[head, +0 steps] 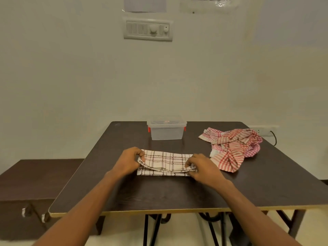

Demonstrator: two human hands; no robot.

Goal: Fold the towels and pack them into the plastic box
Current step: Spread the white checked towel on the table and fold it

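Checked towel [166, 160], left hand [129, 161] pinching left end, right hand [203, 168] pinching right end

Both bare forearms reach forward from the lower edge, converging slightly. Left hand [130, 161]: fingers curled, pinching the left end of the upper layer of a checked towel [166, 159]. Right hand [202, 168]: knuckles up, fingers curled, pinching the right end of the same layer.
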